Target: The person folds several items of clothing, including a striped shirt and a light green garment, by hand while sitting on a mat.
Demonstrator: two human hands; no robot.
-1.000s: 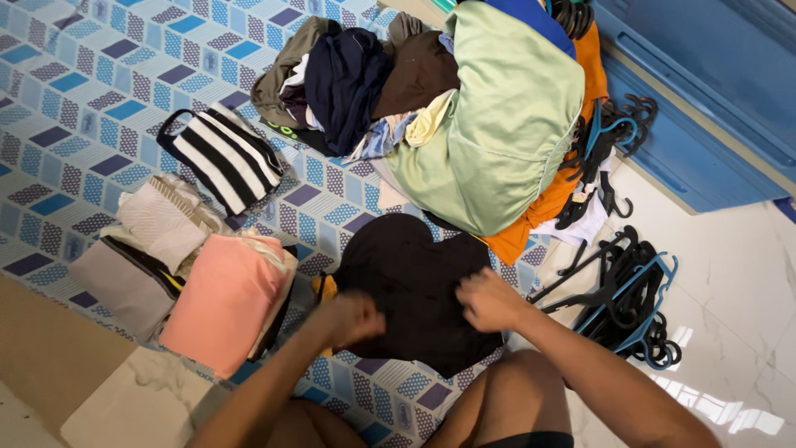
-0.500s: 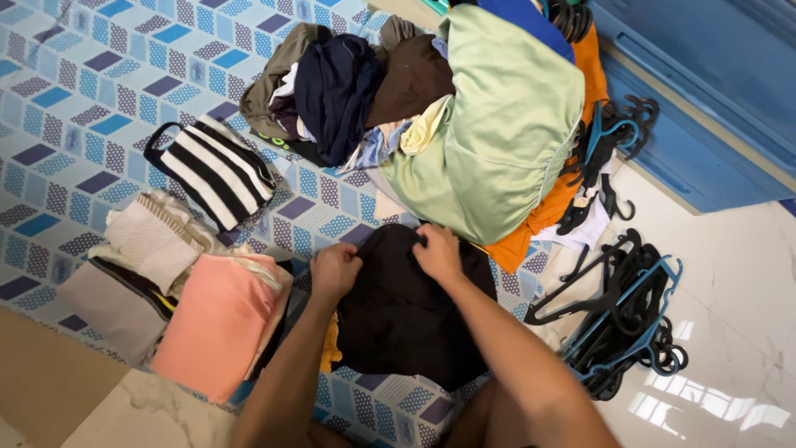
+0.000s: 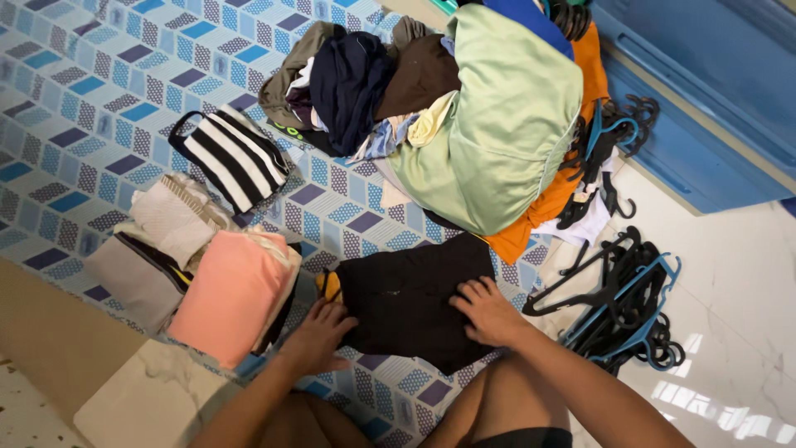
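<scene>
Black garment (image 3: 410, 294) — folded to a rough rectangle, flat on the patterned mat (image 3: 83, 99) in front of the knees, a bit of yellow cloth (image 3: 330, 284) peeking from under its left edge. Right hand (image 3: 487, 311) spread flat, palm down on the garment's right part, gripping nothing. Left hand (image 3: 317, 336) open too, fingers splayed at the lower left corner, pressing rather than holding.

To do this fold well, probably: keep both palms flat, smooth from middle to edges, square the corners and push out trapped air before lifting, so the shape holds.

Just left — a stack of folded clothes, pink piece (image 3: 232, 303) on top, grey and beige ones (image 3: 153, 245) beside it. Farther up, a black-and-white striped top (image 3: 232, 158). Above the garment, a loose heap with a pale green cloth (image 3: 497, 124) over orange (image 3: 531, 220), navy and brown. To the right on white tile (image 3: 730, 274), a tangle of black and blue hangers (image 3: 626, 303); behind, a blue cabinet (image 3: 705, 99).

No packages, labels or signs legible here; only small repeating marks in the mat's pattern.
</scene>
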